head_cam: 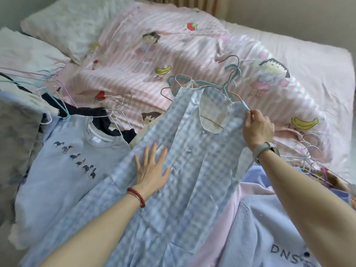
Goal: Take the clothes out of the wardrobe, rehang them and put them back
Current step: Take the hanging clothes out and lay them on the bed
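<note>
While the gingham dress (192,151) lies spread across the bed (317,70), its neck sits on a hanger (230,91) at the far end. Left hand (152,168): fingers straight and spread, flat on the dress front, pressing it down. Right hand (257,129): fingers curled, pinching the right shoulder edge of the dress at the hanger's arm.

Near left, a light blue sweatshirt (63,170) with a row of small birds, already on a white hanger. Loose hangers (308,151) piled at the right; more lie tangled just beyond the dress neck.

Risks, as judged:
- Shoulder only half seated; lifting now could let the dress slide off the right arm.
- Hook sits among the tangled hangers; pulling up could drag those along.
- Flat left hand holds nothing; the cloth may shift under a tug.
</note>
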{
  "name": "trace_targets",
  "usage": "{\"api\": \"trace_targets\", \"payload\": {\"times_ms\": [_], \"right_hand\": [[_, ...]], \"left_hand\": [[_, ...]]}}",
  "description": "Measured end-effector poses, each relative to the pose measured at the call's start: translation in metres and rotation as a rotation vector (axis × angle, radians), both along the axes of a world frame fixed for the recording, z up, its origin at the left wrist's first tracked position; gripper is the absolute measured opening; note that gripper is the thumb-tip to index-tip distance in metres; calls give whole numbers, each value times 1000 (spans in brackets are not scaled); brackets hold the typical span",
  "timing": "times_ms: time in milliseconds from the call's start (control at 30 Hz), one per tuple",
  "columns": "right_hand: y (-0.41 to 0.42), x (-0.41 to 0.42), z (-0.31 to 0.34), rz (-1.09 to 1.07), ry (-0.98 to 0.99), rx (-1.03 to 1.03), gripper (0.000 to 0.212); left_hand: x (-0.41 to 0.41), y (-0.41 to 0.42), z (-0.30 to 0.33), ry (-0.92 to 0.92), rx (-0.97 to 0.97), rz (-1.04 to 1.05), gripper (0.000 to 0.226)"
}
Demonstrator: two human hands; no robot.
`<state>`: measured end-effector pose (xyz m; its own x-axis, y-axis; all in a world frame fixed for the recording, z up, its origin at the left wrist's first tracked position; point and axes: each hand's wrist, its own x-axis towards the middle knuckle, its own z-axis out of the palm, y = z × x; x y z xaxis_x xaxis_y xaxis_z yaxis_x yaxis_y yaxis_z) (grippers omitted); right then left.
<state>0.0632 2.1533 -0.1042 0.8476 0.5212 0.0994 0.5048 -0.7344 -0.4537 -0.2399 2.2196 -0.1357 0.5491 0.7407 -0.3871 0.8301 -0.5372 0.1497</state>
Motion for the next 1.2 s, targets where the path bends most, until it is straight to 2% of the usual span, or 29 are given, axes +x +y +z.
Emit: {"api": "trace_targets", "payload": {"times_ms": [133, 233, 367, 500, 633, 800, 933, 1033, 1133, 1200], "right_hand": [[18, 5, -36, 51, 72, -162, 32], [24, -15, -56, 147, 111, -275, 48], [25, -53, -67, 354, 138, -355, 51], [29, -99, -63, 483, 137, -331, 49], [41, -158, -48, 602, 106, -252, 45], [71, -238, -28, 852, 138, -91, 38], [98, -300, -21, 966, 331, -71, 40], [118, -328, -27, 919, 427, -176, 42], [136, -334, -38, 708, 556, -318, 39], [144, -331, -41, 524, 657, -339, 34]], "left_hand": [[-2, -1, -33, 103, 33, -69, 64], [-2, 1, -50, 173, 35, -84, 64], [-5, 1, -55, 153, 71, -94, 62], [-17, 0, -34, 18, 120, -106, 53], [-58, 7, -5, -236, 204, 83, 43], [-150, 9, 5, -176, 238, 289, 45], [-210, -24, 3, -219, 192, 286, 37], [-235, -54, -2, -267, 158, 230, 41], [-252, -72, -14, -256, 78, 227, 41], [-259, -76, -19, -269, 33, 231, 42]]}}
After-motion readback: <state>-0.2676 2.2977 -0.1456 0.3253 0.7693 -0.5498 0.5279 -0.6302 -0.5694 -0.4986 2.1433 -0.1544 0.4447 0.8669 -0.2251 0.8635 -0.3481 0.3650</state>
